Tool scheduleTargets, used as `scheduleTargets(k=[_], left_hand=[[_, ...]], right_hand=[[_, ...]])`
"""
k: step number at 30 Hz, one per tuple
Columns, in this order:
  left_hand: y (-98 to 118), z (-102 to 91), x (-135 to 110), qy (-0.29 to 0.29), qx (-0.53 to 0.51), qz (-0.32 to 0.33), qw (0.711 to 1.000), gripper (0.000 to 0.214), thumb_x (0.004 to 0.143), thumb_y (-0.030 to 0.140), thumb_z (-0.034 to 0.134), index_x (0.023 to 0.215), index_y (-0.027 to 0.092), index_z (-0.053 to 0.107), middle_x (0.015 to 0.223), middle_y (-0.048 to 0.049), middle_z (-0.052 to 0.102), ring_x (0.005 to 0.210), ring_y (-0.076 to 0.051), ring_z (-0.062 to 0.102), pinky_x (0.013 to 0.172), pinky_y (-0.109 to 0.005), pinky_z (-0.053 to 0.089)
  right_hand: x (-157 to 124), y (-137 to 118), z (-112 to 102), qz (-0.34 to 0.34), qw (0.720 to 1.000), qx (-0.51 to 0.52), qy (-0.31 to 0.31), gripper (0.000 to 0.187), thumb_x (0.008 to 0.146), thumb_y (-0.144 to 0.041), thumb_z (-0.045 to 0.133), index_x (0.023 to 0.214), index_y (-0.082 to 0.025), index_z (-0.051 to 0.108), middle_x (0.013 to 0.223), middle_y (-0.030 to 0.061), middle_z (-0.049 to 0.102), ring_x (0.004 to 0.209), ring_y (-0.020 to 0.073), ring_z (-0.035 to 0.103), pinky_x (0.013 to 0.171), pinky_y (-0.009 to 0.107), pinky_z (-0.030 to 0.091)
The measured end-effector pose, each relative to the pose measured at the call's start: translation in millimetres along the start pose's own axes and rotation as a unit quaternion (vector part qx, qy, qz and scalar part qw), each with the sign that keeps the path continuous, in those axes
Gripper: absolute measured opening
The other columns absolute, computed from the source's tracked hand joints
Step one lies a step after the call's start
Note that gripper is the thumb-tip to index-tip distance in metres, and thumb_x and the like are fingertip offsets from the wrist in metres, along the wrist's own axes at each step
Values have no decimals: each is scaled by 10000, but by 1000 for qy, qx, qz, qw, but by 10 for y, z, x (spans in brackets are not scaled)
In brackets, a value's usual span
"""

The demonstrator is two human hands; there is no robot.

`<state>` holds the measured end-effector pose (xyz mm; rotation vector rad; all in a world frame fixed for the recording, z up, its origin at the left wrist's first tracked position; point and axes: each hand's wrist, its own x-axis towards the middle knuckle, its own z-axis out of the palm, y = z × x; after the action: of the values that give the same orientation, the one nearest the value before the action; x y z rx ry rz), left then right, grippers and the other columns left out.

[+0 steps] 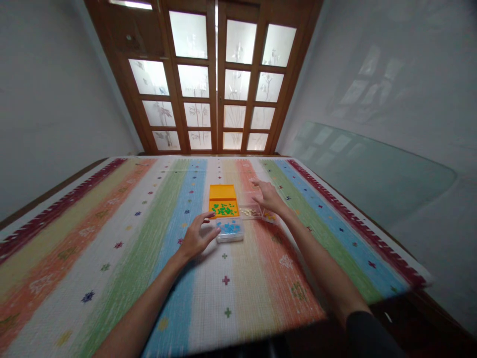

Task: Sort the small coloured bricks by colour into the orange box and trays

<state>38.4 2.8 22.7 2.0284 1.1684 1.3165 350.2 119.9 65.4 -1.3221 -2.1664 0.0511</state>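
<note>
My left hand (198,234) is at the left side of the boxes, thumb and fingers apart, with its fingertips close to a clear box of blue pieces (230,229). Just behind that box lies an open yellow box (223,193) with small green pieces (224,209) in its tray. To its right is a clear box with pale pieces (250,212). My right hand (269,197) hovers over the right side of that clear box, fingers spread. Partly beneath it shows a small clear container with yellow-orange bits (270,217). Nothing is visible in either hand.
A striped woven cloth (164,199) covers the table, whose front edge lies nearest me. Beyond the far edge stand wooden doors with frosted panes (194,82). A glass panel (372,169) leans along the right wall.
</note>
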Motion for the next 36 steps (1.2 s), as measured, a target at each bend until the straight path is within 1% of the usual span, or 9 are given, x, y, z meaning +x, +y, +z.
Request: scheduleTargets(k=[2,5,10,15,17,20,24,29,36], left_hand=[[12,-26,-3,16,13,7,1000,393,885,390,674,1214,188,600,1151,-124,704,996,-248,697,891,-452,576],[26,-59,-4,28,23,15,999,350,893,379,659,1187,194,611,1113,-102,714,966,-235,696,869,-429,574],[48,-93,10,47,27,6,998,327,892,389,653,1160,202,631,1057,-87,730,904,-226,699,856,-416,567],[80,-99,18,61,9,4,998,344,876,388,671,1157,194,636,1065,-95,729,886,-220,698,853,-411,573],[108,-94,15,63,9,8,998,360,861,383,693,1166,200,635,1088,-96,725,893,-219,698,855,-412,575],[164,-75,11,64,2,12,998,437,840,380,728,1225,212,608,1174,-110,701,950,-226,697,875,-424,575],[239,-18,18,44,-41,25,998,661,799,383,782,1378,233,502,1346,-138,622,1202,-271,626,969,-459,554],[288,58,12,12,-106,21,994,887,753,378,829,1506,269,373,1430,-149,567,1322,-303,552,1033,-485,525],[319,34,22,33,-189,-15,981,833,775,397,819,1491,265,415,1331,-123,626,1256,-274,605,1057,-452,520]], right_hand=[[66,64,80,24,1000,-6,-14,407,754,-110,679,1156,-158,640,1093,145,730,1040,299,655,954,480,485],[104,102,161,27,999,2,-20,295,764,-72,640,1040,-171,668,905,89,757,886,250,694,885,419,513],[105,56,145,23,999,20,-16,254,789,-66,614,1008,-179,677,837,57,761,772,197,709,748,314,528],[168,-60,-83,7,1000,21,10,126,835,-107,613,901,-178,694,881,87,772,829,224,720,875,382,505],[196,-137,-222,-8,999,21,28,103,839,-130,624,874,-188,702,885,87,773,833,236,717,904,408,492],[200,-313,-420,-43,996,45,63,82,850,-174,636,864,-201,712,853,72,771,798,236,714,868,405,507],[130,-640,-577,-70,988,112,82,84,879,-251,647,906,-216,718,839,41,766,796,218,714,831,378,535],[-10,-1033,-571,-88,977,183,60,152,919,-344,643,937,-219,725,874,42,762,818,207,712,815,365,561],[-124,-1267,-419,-85,966,237,62,186,933,-378,635,959,-222,732,895,45,765,833,208,715,817,368,574]])
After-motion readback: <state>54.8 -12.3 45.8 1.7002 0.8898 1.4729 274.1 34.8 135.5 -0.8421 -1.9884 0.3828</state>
